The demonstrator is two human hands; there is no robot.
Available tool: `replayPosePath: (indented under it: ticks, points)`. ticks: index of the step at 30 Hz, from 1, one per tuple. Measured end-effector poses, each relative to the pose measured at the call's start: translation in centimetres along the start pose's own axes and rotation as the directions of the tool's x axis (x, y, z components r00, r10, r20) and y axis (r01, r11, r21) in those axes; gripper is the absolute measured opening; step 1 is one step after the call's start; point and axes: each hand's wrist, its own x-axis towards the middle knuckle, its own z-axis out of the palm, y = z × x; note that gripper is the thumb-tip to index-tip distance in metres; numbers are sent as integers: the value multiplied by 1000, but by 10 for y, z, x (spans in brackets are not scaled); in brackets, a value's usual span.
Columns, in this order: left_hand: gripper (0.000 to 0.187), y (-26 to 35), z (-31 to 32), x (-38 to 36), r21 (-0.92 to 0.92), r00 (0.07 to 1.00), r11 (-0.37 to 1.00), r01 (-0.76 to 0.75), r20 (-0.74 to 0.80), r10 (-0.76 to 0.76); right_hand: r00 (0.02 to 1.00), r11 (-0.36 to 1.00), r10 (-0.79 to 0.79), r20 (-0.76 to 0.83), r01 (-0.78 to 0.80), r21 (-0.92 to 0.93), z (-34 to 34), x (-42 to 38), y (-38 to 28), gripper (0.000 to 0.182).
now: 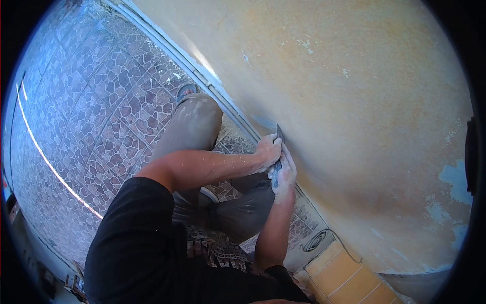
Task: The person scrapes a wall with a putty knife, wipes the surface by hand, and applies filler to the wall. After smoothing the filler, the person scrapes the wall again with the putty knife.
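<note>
A scraper (280, 133) with a thin dark blade and a blue-grey handle is held up against the yellowish wall (349, 116). My right hand (286, 175), dusted white, is wrapped around its handle. Close to the blade, my left hand (268, 149) is closed on the upper part of the tool, its knuckles also whitened. The blade tip meets or nearly meets the wall beside a pale scraped patch (263, 121). My fingers hide part of the tool.
Pipes (187, 63) run along the wall's foot. Stone-patterned flooring (106, 101) with pale debris lies to the left, under my bent knees (197, 119). A coiled cable (316, 240) lies near orange tiles (344, 273). Bare whitish patches (455, 180) mark the wall at right.
</note>
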Motion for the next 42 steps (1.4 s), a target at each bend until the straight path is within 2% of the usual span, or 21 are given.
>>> replayPosePath:
  ticks: [2, 4, 5, 6, 8, 10, 12, 14, 15, 18, 19, 20, 22, 23, 28, 32, 34, 36, 38, 39, 42]
  points:
    - [32, -3, -1, 2, -88, 999, 996, 29, -31, -32, 1000, 1000, -3, -1, 3, -23, 4, 0, 9, 41]
    - [29, 3, -12, 2, -118, 992, 986, 115, 72, -107, 994, 998, 3, 105, -10, 67, 6, 3, 15, 45]
    - [28, 4, -14, 2, -145, 990, 982, 120, 85, -109, 981, 981, 66, 183, -97, 170, 2, 6, 11, 48]
    - [28, 4, -14, 0, -143, 991, 982, 122, 79, -112, 980, 980, 70, 187, -103, 172, -2, 8, 7, 48]
    - [28, 4, -8, -3, -277, 989, 952, 131, 106, -105, 974, 921, 118, 194, -180, 345, -7, 6, -2, 48]
    - [29, -1, -3, 1, -332, 986, 932, 145, 127, -108, 975, 932, 102, 199, -163, 322, -10, 7, -6, 49]
    - [30, -11, 4, 12, -392, 983, 906, 159, 148, -109, 991, 985, 77, 113, -93, 148, -12, 10, -9, 47]
    - [30, -19, 13, 20, -552, 984, 820, 151, 163, -71, 991, 980, 106, 85, -118, 162, -15, 16, -18, 46]
    - [34, -11, 16, 17, -585, 984, 793, 173, 129, -120, 990, 974, 123, 66, -133, 182, -15, 19, -23, 45]
    - [34, -13, 7, 29, -618, 981, 764, 185, 73, -179, 991, 982, 119, 65, -127, 138, -4, 38, -7, 46]
    - [33, -4, 4, 19, -505, 972, 834, 221, 43, -231, 993, 990, 109, 52, -113, 82, 0, 39, -4, 45]
    - [33, 9, 0, 10, -521, 977, 831, 194, 25, -213, 992, 992, 99, 77, -105, 66, 2, 37, -6, 45]
    - [32, 13, 1, -6, -507, 974, 832, 228, 105, -203, 997, 990, 7, 73, -18, 143, -1, 13, -4, 45]
    - [27, 13, 6, -3, -570, 984, 802, 179, 98, -150, 999, 990, 27, 17, -29, 136, 6, 4, -10, 47]
    - [29, 2, 10, 18, -526, 979, 826, 203, 82, -189, 993, 966, 93, 71, -107, 235, -6, 38, -10, 44]
    - [32, -5, 8, 22, -532, 978, 831, 163, -23, -207, 991, 989, 132, -11, -131, 66, 6, 37, -8, 41]
    - [31, 9, 2, 3, -497, 973, 840, 218, 45, -227, 999, 996, 44, -21, -42, 82, 8, 24, -3, 42]
    - [31, 5, 4, 9, -532, 977, 822, 201, 44, -211, 999, 996, 52, -11, -51, 75, 9, 20, -9, 44]
    - [30, -3, 10, 13, -459, 993, 882, 107, -1, -121, 997, 985, 61, 45, -68, 159, 1, 19, -11, 45]
    - [30, 3, 10, 8, -387, 988, 912, 137, -11, -153, 988, 969, 69, 137, -98, 225, -9, 25, -11, 46]
    - [29, 0, 11, 8, -486, 996, 869, 89, 34, -84, 994, 986, 103, 41, -108, 129, -18, 27, -13, 45]
